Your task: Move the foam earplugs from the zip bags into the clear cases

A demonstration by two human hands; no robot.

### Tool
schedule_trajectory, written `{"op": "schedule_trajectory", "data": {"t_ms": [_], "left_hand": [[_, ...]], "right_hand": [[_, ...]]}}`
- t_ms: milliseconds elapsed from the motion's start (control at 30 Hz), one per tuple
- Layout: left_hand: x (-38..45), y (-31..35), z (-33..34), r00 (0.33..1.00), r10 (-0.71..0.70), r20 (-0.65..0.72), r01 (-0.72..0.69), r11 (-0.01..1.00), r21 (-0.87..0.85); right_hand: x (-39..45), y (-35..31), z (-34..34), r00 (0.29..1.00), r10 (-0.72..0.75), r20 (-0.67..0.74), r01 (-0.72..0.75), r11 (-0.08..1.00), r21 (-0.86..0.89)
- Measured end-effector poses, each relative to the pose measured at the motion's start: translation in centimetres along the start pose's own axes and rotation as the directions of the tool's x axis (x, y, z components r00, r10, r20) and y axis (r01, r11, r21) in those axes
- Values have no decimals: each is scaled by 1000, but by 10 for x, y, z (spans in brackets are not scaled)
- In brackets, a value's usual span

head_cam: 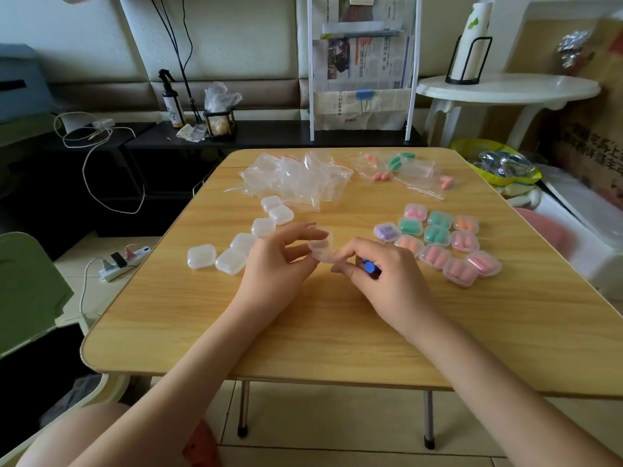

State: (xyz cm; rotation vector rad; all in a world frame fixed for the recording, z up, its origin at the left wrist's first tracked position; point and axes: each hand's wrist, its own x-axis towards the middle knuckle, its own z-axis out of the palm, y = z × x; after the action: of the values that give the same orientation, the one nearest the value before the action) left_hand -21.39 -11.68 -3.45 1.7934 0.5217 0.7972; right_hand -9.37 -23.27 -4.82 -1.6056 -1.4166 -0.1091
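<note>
Knee: bare, at the lower left edge of view, below the table (303,348).
Table: light wood-grain top on thin metal folding legs; both forearms reach over its near edge.
Left hand (279,261): fingers curled, thumb and fingertips pinching an open clear case (320,249) held just above the tabletop at centre.
Right hand (377,274): fingers curled round blue earplugs (368,265), whose rounded ends show between thumb and forefinger; the fingertips also touch the near edge of the open clear case.
Empty cases (232,251): six shut translucent cases in a loose diagonal row left of the hands, running from the near left toward the bag pile.
Filled cases (441,244): a cluster of shut cases right of the hands, lying close together; contents show purple, green, orange and pink.
Empty zip bags (296,176): a crumpled heap of clear bags with red seal strips, far centre of the table.
Full zip bags (404,170): a few bags at the far right, with pink, orange and green earplugs inside; two pink plugs sit near the bags' right edge, in or out I cannot tell.
Floor, left: white power strip (121,261) with a plug in it, cord trailing.
Low dark shelf beyond: spray bottle (172,102), small holder with plastic wrap.
Back wall: newspaper rack (364,65).
Far right: round white side table (505,89) with a stack of paper cups in a black holder.
</note>
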Motion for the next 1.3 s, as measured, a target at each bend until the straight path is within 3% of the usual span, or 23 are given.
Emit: {"op": "schedule_trajectory", "data": {"t_ms": [167,300,433,533,667,867,1100,1300], "left_hand": [[1,2,-3,970,-189,150,234,887,-397],[3,0,-7,951,-201,234,297,805,-514],[2,-1,-8,963,-190,193,262,836,-483],[0,1,-6,971,-167,169,228,857,-463],[-2,1,-2,989,-104,104,127,958,-256],[-4,2,-3,995,-89,33,93,988,-124],[-5,3,1,996,-89,8,90,994,-64],[-3,0,1,997,-72,10,73,996,-59]], "right_hand": [[0,7,3,997,-40,-72,34,996,-85],[1,10,3,995,-43,-88,34,994,-99],[0,6,4,1000,-25,5,25,985,-169],[1,2,2,996,73,52,-71,997,-37],[2,3,-2,985,171,30,-173,982,72],[2,3,-3,964,263,-44,-255,958,132],[4,1,-2,928,370,50,-373,926,57],[4,0,0,934,349,74,-349,937,-12]]}}
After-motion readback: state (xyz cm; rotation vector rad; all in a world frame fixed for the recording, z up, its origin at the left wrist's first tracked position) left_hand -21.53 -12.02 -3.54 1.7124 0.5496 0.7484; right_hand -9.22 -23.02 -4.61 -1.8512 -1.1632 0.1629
